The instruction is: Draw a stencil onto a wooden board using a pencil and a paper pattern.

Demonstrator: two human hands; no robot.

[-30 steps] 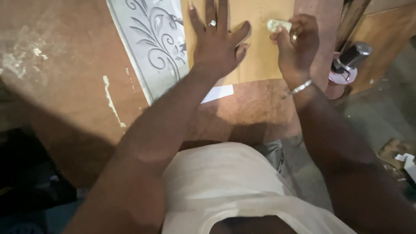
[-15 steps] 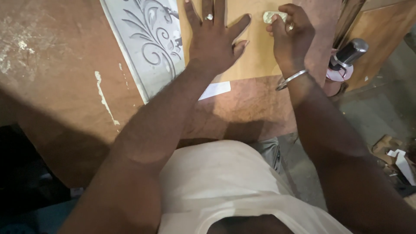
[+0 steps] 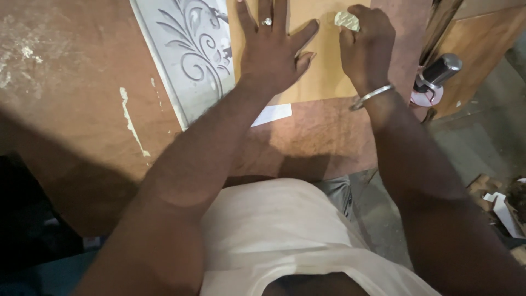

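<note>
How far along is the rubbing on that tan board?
Done: can't tell; the tan board looks evenly plain, with no clear finished patch. In hand: the left hand lies flat, pinning it, while the right hand presses a small pale pad near its top edge. Left: seemingly most of the surface; the carved white panel lies untouched.

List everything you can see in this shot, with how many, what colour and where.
plywood sheet: one, tan, top centre under both hands
carved panel: one, grey-white floral relief, left of the sheet
sanding pad: one, pale, in the right hand
worktop: one, brown, paint-smeared
paper slip: one, white, below the sheet
metal cylinder: one, silver, far right
left hand: flat on the sheet, ringed
right hand: gripping the pad, bangle on wrist
</note>
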